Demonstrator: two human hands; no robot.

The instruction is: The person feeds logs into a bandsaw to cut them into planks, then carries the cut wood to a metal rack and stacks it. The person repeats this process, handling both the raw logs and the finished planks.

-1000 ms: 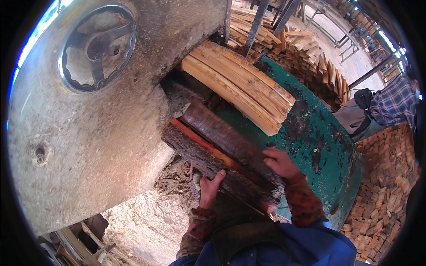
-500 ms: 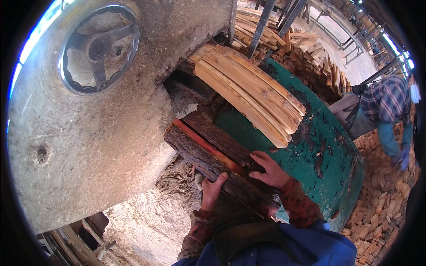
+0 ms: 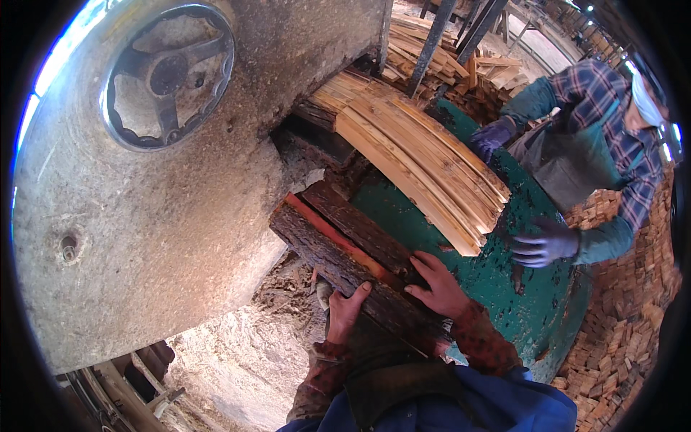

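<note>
- To my far left stands a broad, pale, stained metal panel (image 3: 180, 237), bearing a dark three-spoked handwheel (image 3: 168, 75) with a shiny, scalloped rim.
- Below the panel, pale sawdust (image 3: 230, 367) covers the ground.
- Directly before me, between the panel and the green surface, lie two bark-covered pieces side by side: the near slab (image 3: 332, 258), with a reddish-orange strip along its upper edge, and the far slab (image 3: 371, 234).
- My left hand (image 3: 345, 309) grips the near slab's lower edge, thumb over the bark; its other fingers are mostly hidden.
- Beyond both slabs, a stack of sawn boards (image 3: 425, 162) slants toward the right.
- My right hand (image 3: 440, 289) rests on the far slab, fingers and thumb spread, not closed.
- Farther right is the green tabletop (image 3: 515, 309), its paint worn in dark patches.
- Across it leans a co-worker (image 3: 594, 86) in a checked shirt, with purple gloves (image 3: 543, 243).
- At far right, small wooden blocks (image 3: 612, 338) lie heaped.
</note>
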